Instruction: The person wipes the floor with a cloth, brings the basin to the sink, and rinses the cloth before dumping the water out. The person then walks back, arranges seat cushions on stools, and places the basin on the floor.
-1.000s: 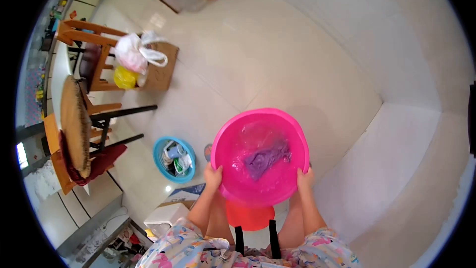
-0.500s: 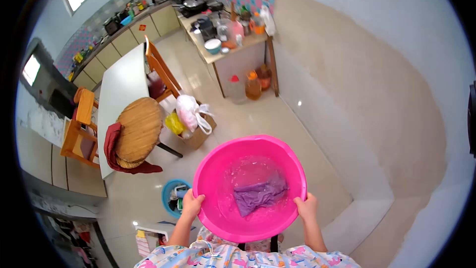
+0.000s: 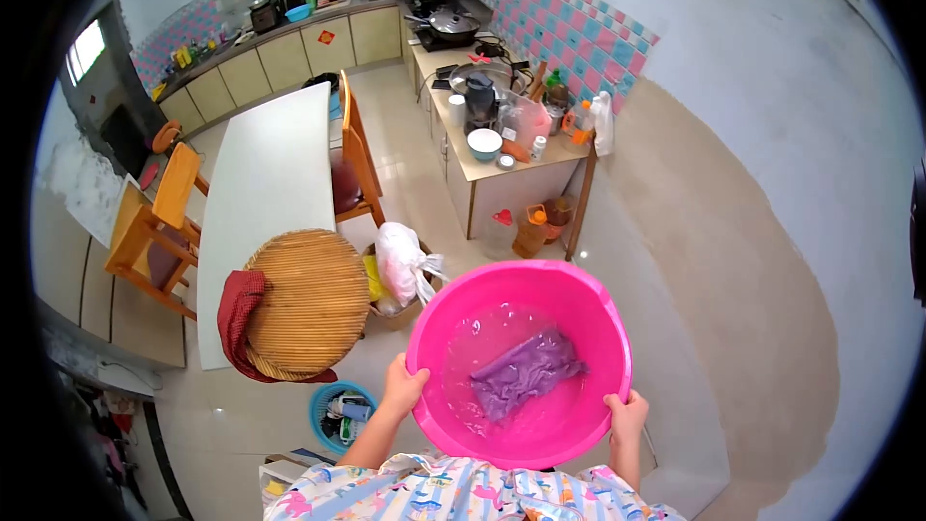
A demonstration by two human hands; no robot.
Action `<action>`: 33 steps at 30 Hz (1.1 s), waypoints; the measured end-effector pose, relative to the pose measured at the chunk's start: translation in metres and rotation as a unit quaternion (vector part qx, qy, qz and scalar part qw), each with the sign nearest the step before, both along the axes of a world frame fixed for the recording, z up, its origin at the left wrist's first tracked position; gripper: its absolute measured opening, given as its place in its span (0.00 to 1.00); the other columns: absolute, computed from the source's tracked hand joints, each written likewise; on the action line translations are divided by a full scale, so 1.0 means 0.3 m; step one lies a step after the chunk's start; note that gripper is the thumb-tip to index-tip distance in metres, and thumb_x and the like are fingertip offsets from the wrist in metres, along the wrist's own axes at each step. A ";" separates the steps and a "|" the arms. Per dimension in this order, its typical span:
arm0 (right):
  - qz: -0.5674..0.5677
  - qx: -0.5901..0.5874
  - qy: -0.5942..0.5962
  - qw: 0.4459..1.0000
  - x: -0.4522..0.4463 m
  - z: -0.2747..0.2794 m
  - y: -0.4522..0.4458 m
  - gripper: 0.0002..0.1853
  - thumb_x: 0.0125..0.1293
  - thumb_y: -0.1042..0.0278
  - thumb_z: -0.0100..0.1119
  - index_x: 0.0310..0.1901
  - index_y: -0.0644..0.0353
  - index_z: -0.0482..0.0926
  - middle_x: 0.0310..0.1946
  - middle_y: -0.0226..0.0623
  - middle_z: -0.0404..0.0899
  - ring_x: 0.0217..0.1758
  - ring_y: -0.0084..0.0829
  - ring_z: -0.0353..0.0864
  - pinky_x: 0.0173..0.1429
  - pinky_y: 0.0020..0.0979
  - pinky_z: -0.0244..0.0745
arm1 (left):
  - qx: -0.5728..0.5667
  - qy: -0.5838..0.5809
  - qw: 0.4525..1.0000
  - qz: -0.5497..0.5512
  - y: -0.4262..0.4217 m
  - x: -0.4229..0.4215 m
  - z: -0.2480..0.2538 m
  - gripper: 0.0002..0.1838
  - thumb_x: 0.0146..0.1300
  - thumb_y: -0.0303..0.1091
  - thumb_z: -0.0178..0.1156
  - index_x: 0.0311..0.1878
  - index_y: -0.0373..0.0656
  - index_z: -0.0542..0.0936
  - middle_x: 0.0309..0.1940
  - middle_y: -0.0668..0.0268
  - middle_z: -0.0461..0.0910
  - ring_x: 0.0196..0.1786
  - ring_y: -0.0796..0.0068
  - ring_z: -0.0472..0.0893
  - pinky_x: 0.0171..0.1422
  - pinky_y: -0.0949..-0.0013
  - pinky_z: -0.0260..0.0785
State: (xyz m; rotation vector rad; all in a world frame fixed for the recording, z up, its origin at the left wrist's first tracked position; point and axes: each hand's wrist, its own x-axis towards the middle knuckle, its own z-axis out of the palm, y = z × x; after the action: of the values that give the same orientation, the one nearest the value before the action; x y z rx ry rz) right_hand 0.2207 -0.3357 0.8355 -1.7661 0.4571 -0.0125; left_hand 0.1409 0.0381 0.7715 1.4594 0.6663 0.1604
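A large round pink basin [image 3: 446, 323] is held in front of my body. Clear water and a crumpled purple cloth [image 3: 526, 373] lie in it. My left hand [image 3: 403, 386] grips the basin's left rim, with the thumb over the edge. On the right rim, my right hand [image 3: 627, 415] holds on in the same way. The undersides of both hands' grips are hidden by the basin wall.
A blue basket [image 3: 316, 415] with bottles stands on the floor at lower left. A white table [image 3: 260, 164] bears a round woven lid [image 3: 309, 304]. Beside it are a wooden chair [image 3: 355, 150] and a bagged box [image 3: 400, 314]. A counter [image 3: 473, 172] stands ahead.
The view has tilted up and forward, bringing the table, counter and kitchen into sight. Both hands still hold the basin, raised from above a red stool. The purple cloth has shifted in the water.
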 end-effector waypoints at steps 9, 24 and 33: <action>0.150 0.038 -0.027 0.988 0.605 0.053 0.222 0.08 0.50 0.78 0.63 0.33 0.70 0.81 0.26 0.30 0.80 0.26 0.18 0.75 0.31 0.24 0.70 | 0.057 0.003 0.992 0.116 0.117 0.296 0.159 0.12 0.53 0.21 0.59 0.42 0.35 0.77 0.34 0.65 0.81 0.35 0.77 0.79 0.41 0.72 0.73; 0.256 0.014 -0.009 0.967 1.420 0.005 0.783 0.05 0.49 0.74 0.63 0.27 0.68 0.80 0.20 0.26 0.77 0.23 0.15 0.71 0.28 0.22 0.68 | 0.016 -0.004 0.964 0.266 0.477 0.835 0.019 0.13 0.52 0.21 0.59 0.43 0.35 0.76 0.34 0.65 0.80 0.35 0.77 0.79 0.42 0.72 0.72; 0.307 0.033 -0.018 0.951 1.834 0.081 1.117 0.06 0.56 0.74 0.64 0.32 0.69 0.81 0.24 0.27 0.80 0.26 0.15 0.74 0.32 0.21 0.70 | 0.036 -0.030 0.957 0.286 0.810 1.237 0.097 0.11 0.54 0.21 0.59 0.41 0.34 0.76 0.34 0.64 0.80 0.35 0.78 0.79 0.42 0.72 0.73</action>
State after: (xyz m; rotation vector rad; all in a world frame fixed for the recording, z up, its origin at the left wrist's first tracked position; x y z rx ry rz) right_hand 0.7708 -0.0008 0.8597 -1.7733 -0.1329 0.4050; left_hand 0.5119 0.2812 0.8006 1.2891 1.0296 0.6813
